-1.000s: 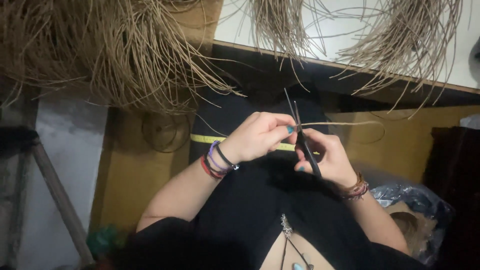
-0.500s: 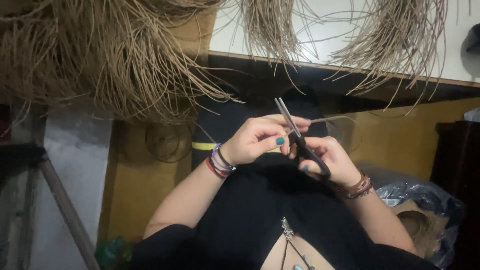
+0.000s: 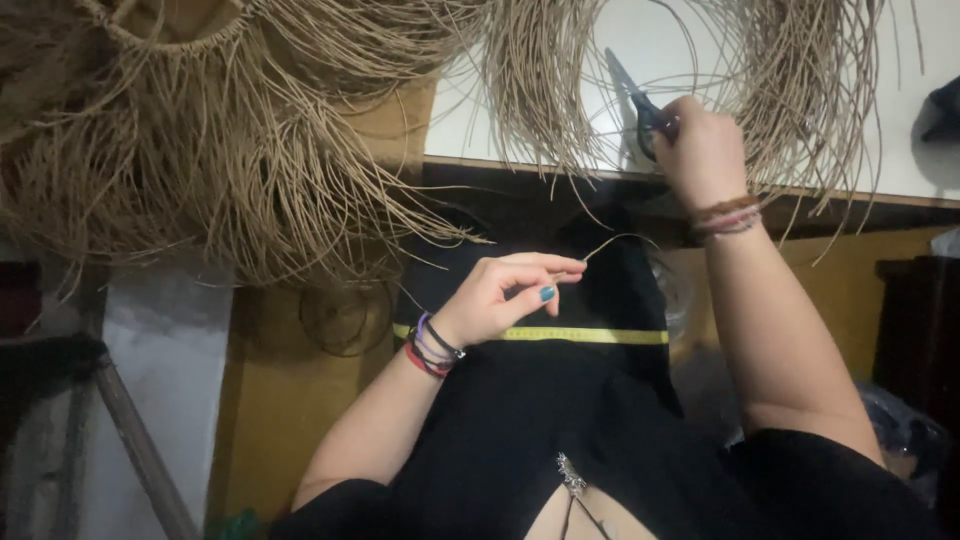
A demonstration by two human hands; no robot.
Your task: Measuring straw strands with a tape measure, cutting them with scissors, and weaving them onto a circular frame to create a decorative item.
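At the far left, a dense mass of tan fibre strands [image 3: 200, 150] hangs well up and left of the left hand [image 3: 505, 295], its loose ends trailing down toward that hand without touching it. The left hand hovers over the black-clothed lap [image 3: 540, 420], thumb and forefinger pinched closed on 1 thin fibre strand [image 3: 615, 240]. From the pinch that strand runs up and to the right in a shallow arc, its long axis slanting toward the table edge [image 3: 560, 172], and its free end lies between the 2 hands. Just below the left hand, a yellow measuring tape [image 3: 590, 336] lies across the lap, left to right, apart from the fingers.

Further right and higher, the right hand [image 3: 705, 150] rests over the white table top [image 3: 660, 60], fist clenched around the handles of dark scissors [image 3: 640, 100]; the blades point up and left, away from the strand. The left hand is plainly the nearer to the strand. To the right of the scissors more strands [image 3: 810, 110] droop over the edge; room is freest in the dark gap between the hands.
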